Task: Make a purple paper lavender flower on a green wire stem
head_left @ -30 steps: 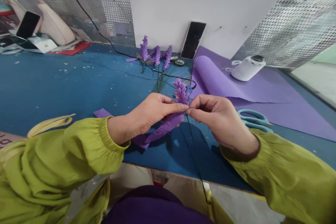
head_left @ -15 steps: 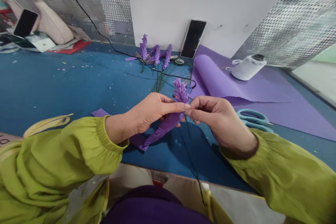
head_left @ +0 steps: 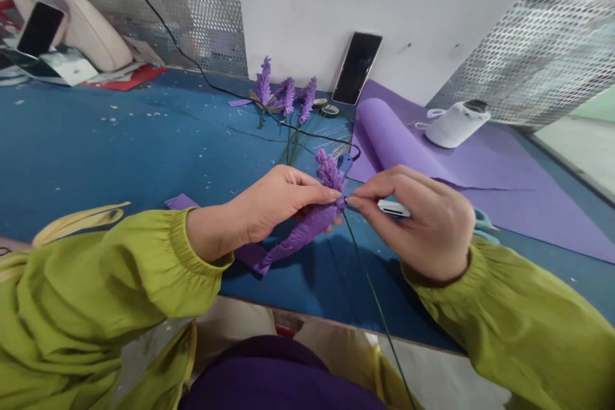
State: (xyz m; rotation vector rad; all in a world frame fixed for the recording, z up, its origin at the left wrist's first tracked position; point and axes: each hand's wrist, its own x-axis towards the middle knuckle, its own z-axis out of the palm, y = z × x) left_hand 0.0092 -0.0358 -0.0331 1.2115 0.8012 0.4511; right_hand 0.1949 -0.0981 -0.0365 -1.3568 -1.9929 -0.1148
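Note:
My left hand (head_left: 283,200) is closed, pinching the base of a purple lavender flower (head_left: 329,170) between thumb and fingers. A fringed purple strip (head_left: 298,237) trails from under it toward the table. From the flower's base a thin green stem (head_left: 369,275) slants down past the table edge. Just right of the base, my right hand (head_left: 418,218) is closed, thumb and forefinger tips together; what they pinch is too small to make out. A white object (head_left: 394,208) shows in the gap of that hand; I cannot tell whether it is held.
Several finished lavender stems (head_left: 288,99) lie at the back, near a leaning phone (head_left: 358,68). A black cord (head_left: 216,86) runs to a blue device (head_left: 344,163) behind the flower. On the right are purple sheets (head_left: 500,166), a white pouch-like item (head_left: 456,123) and partly hidden teal scissors (head_left: 483,224).
My right hand has drawn slightly right, away from the flower's base, and turned, so the white object now shows. The stem has swung to the right. My left hand keeps its pinch.

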